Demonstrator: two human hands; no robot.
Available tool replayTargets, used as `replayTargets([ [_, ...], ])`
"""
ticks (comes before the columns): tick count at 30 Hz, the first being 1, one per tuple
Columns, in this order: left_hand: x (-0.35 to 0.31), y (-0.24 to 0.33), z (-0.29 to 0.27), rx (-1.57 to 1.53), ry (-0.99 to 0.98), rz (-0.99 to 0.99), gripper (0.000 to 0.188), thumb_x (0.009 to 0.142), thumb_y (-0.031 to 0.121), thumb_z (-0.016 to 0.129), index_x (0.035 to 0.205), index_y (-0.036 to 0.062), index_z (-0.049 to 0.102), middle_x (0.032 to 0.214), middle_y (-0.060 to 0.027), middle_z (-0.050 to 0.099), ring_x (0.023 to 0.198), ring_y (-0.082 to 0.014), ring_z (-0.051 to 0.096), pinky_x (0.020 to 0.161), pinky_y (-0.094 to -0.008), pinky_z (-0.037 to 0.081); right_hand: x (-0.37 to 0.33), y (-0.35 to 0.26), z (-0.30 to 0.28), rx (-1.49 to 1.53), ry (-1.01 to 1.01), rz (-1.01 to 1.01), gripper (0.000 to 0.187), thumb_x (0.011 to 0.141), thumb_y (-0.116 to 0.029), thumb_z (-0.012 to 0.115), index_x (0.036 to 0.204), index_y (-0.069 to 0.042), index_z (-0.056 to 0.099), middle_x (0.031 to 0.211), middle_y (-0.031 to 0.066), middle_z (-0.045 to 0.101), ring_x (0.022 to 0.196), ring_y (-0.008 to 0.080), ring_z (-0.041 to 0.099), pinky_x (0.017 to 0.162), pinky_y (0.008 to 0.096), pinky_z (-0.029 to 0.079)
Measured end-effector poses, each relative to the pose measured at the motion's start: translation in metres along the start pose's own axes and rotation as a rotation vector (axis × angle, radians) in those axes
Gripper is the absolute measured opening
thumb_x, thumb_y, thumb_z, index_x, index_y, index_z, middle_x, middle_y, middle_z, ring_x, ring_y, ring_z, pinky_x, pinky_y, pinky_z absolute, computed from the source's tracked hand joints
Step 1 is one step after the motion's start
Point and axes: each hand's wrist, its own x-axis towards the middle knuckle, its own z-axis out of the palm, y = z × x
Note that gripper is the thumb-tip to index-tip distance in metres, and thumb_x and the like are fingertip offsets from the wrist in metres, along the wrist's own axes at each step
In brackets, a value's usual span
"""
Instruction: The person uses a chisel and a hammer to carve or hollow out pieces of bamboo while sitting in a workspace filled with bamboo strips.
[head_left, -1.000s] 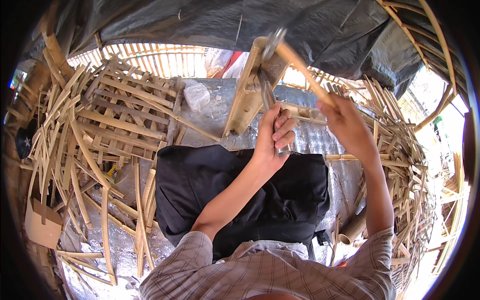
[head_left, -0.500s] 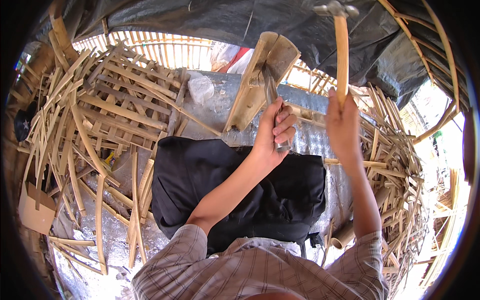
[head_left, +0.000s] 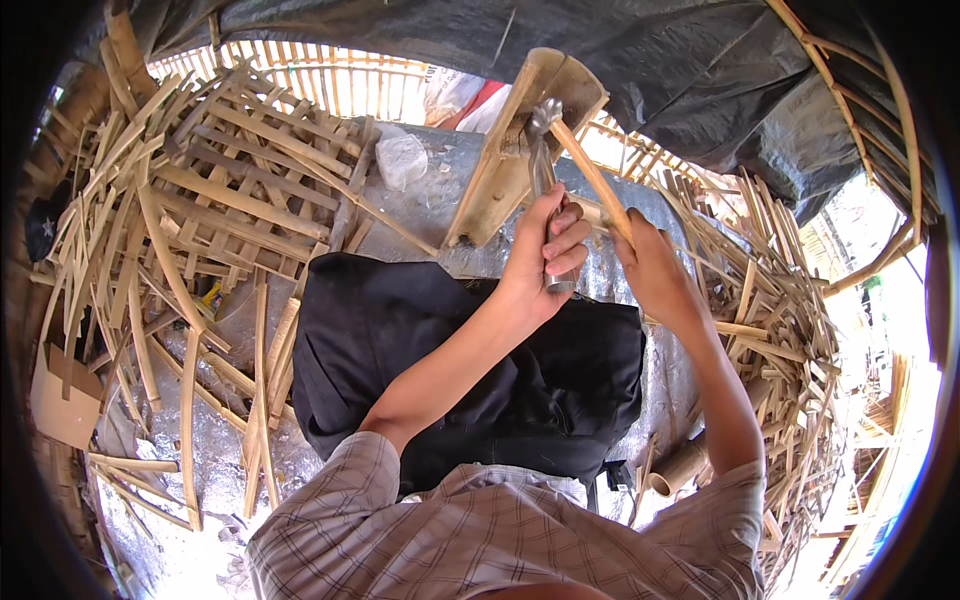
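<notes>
My left hand (head_left: 543,245) is closed round the tubular grip of a metal blade (head_left: 541,168); its far end is at the inner face of a split bamboo section (head_left: 490,185), which leans up and away from me. In my right hand (head_left: 657,275) is a hammer (head_left: 590,175) with a pale wooden handle. The hammer's head overlaps the far part of the blade; I cannot tell whether they touch. A black cloth (head_left: 400,320) lies over my lap beneath both forearms.
Bamboo strips (head_left: 250,200) are heaped at the left, with more cut pieces (head_left: 790,310) piled at the right. A clear plastic bag (head_left: 401,162) sits behind the cloth. A cardboard box (head_left: 66,398) stands at the far left, and a dark tarp (head_left: 390,45) hangs behind.
My right hand has swung the hammer down and to the left, from upright to over the blade. The left hand keeps its grip in nearly the same place.
</notes>
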Motion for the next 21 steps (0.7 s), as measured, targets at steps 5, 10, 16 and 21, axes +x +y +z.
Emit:
replayTargets([
  [5,0.003,-0.003,-0.008,-0.011,-0.055,0.006,0.019,0.101,0.017,0.062,0.092,0.0069,0.048,0.07,0.0024,0.04,0.045,-0.0025,0.034,0.031,-0.0165,0.03,0.004,-0.029,-0.041,0.256,0.098,0.128,0.03,0.103,-0.024,0.058,0.095,0.005,0.057,0.065,0.0196,0.052,0.056,0.0276,0.047,0.056,0.044,0.039],
  [10,0.005,0.002,-0.003,-0.057,-0.05,-0.011,0.019,0.101,0.016,0.062,0.091,0.0049,0.051,0.071,0.0023,0.041,0.046,-0.0023,0.035,0.032,-0.0165,0.03,0.004,0.01,0.018,0.211,0.24,-0.133,0.027,0.104,-0.02,0.056,0.095,0.005,0.056,0.071,0.0201,0.054,0.056,0.0263,0.047,0.057,0.0441,0.04],
  [16,0.005,0.011,-0.004,-0.036,-0.054,-0.015,0.018,0.101,0.016,0.061,0.092,0.0036,0.052,0.07,0.0023,0.041,0.046,-0.0025,0.035,0.033,-0.0167,0.031,-0.004,-0.04,-0.045,0.134,-0.073,0.072,0.029,0.105,-0.023,0.054,0.096,0.004,0.056,0.072,0.0223,0.057,0.063,0.0344,0.059,0.063,0.0431,0.045],
  [21,0.006,0.004,-0.007,-0.063,-0.03,-0.016,0.017,0.1,0.015,0.063,0.092,0.0038,0.053,0.07,0.0022,0.041,0.046,-0.0025,0.035,0.033,-0.0164,0.032,0.01,0.002,0.008,0.071,0.247,-0.118,0.029,0.105,-0.024,0.053,0.1,0.005,0.055,0.074,0.0281,0.061,0.067,0.0475,0.06,0.059,0.0512,0.044],
])
